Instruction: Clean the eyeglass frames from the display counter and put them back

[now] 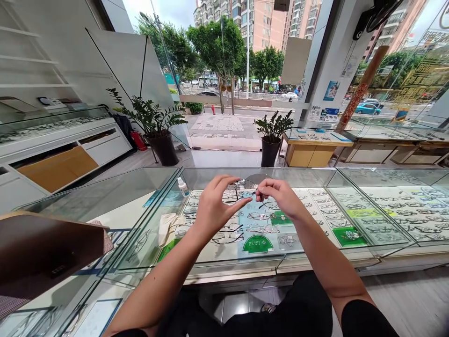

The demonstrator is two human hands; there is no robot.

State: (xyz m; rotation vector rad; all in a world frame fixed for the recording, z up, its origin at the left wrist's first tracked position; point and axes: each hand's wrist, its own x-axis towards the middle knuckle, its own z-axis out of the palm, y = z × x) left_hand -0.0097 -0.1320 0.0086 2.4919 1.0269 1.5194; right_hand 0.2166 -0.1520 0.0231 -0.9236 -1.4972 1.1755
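Note:
My left hand [216, 201] holds one side of a thin-rimmed pair of glasses [248, 181], its thumb below and its fingers above the rim. Opposite it, my right hand [277, 194] pinches the other side of the frame near the hinge, fingertips closed. Both hands are above the glass display counter [305, 175]. Beneath the glass lie rows of spectacles and a green half-round card [257, 244]. A small white bottle [183, 187] stands left of my left hand.
A pale cloth [170, 228] lies left of my left forearm. At the far left is a dark brown box-like object [52, 252]. Beyond the counter stand two potted plants [164, 147] [271, 150] and a wooden display cabinet [308, 153].

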